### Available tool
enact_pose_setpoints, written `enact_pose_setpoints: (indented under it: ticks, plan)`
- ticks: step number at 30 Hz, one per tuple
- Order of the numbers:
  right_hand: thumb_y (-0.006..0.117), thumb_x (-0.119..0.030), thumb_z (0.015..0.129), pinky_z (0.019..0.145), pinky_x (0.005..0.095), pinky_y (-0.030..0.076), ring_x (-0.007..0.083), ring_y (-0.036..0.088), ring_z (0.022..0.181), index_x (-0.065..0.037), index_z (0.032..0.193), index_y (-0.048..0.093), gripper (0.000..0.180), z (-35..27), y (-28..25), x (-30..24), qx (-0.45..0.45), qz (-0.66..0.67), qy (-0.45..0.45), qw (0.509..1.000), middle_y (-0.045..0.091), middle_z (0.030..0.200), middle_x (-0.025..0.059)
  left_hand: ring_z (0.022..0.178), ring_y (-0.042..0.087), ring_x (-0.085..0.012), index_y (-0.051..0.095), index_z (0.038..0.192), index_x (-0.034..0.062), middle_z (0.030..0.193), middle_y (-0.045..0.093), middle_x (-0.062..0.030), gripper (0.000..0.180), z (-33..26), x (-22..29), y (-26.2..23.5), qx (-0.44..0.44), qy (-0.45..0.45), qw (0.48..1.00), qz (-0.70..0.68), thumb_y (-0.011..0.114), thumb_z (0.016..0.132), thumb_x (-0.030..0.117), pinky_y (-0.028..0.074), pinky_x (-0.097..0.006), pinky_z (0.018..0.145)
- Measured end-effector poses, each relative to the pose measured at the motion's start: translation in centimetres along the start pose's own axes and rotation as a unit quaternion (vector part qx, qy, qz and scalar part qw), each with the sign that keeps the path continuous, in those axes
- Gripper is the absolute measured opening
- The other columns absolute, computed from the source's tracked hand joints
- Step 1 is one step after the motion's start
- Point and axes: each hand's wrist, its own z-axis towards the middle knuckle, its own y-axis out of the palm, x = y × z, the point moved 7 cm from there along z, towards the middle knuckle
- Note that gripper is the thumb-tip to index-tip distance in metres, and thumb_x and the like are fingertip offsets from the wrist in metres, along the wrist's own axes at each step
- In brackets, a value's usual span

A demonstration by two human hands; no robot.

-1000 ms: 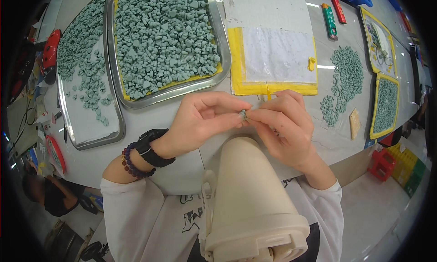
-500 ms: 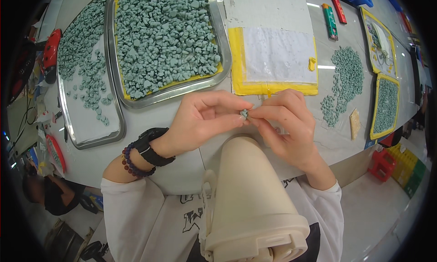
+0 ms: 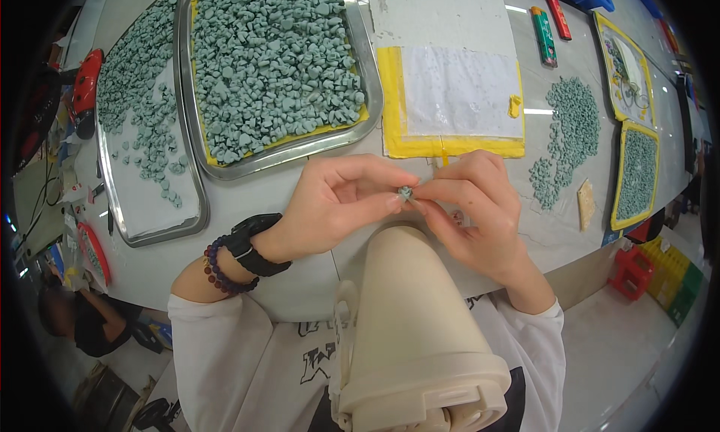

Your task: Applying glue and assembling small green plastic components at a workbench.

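Note:
Between my two hands is a small grey-green piece (image 3: 405, 193), knobbly and about fingertip-sized. My left hand (image 3: 337, 203), with a black watch and a beaded bracelet at its wrist, pinches it between thumb and forefinger. From the other side, my right hand (image 3: 476, 207) closes its thumb and fingertips on the same piece. Its finer shape is partly covered by the fingers. Just beyond my left hand lies a metal tray (image 3: 292, 156) heaped with similar pieces. A yellow-edged board (image 3: 461, 94) with a white sheet lies beyond my right hand.
Below my hands a large cream tapered container (image 3: 409, 304) stands against my chest. Another tray (image 3: 161, 226) with scattered pieces is at the left. Smaller pieces form a loose pile (image 3: 574, 124) at the right, near a tan flat piece (image 3: 586, 205) and a green lighter (image 3: 544, 36).
Both hands stay almost in place, still pinching the small piece. The piece has shifted slightly nearer to me and seems turned a little between the fingertips.

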Motion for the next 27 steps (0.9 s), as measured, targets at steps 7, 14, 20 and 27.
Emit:
enact_pose_setpoints:
  ticks: [7,14,20,27]
  plan:
    - [0.072,0.001,0.059,0.064,0.0312,0.037,0.0188,0.053,0.066,-0.007,0.080,0.063,0.024,-0.01,0.14,0.13,0.004,0.008,0.006,1.000,0.057,0.074,0.0026,0.095,0.062,-0.0152,0.061,0.106,-0.0037,0.104,0.064,-0.0106,0.022,-0.02,0.08,-0.35,0.014,-0.002,1.000,0.000,0.058,0.084,-0.006,0.051,-0.027,0.084]
    - [0.073,-0.001,0.060,0.064,0.0314,0.038,0.0187,0.053,0.066,-0.008,0.080,0.063,0.023,0.07,0.05,0.04,0.002,0.002,0.010,1.000,0.057,0.074,0.0017,0.095,0.062,-0.0146,0.062,0.105,-0.0034,0.103,0.064,-0.0106,0.021,0.00,0.06,-0.37,0.010,0.007,1.000,0.010,0.059,0.084,-0.005,0.051,-0.027,0.084]
    - [0.073,-0.001,0.060,0.065,0.0318,0.038,0.0184,0.053,0.067,-0.008,0.080,0.062,0.023,-0.01,0.23,0.06,0.010,-0.011,0.008,1.000,0.056,0.074,0.0015,0.096,0.061,-0.0147,0.062,0.103,-0.0033,0.105,0.063,-0.0105,0.020,-0.04,-0.23,-0.42,0.019,0.020,1.000,0.009,0.059,0.083,-0.006,0.050,-0.027,0.085]
    - [0.073,-0.001,0.060,0.067,0.0318,0.038,0.0178,0.053,0.065,-0.008,0.078,0.062,0.023,0.12,0.61,-0.15,0.014,-0.038,0.003,0.999,0.056,0.073,0.0013,0.099,0.059,-0.0147,0.062,0.100,-0.0030,0.105,0.061,-0.0097,0.018,-0.16,-0.32,-0.63,0.029,0.053,0.998,0.031,0.057,0.083,-0.008,0.049,-0.027,0.086]
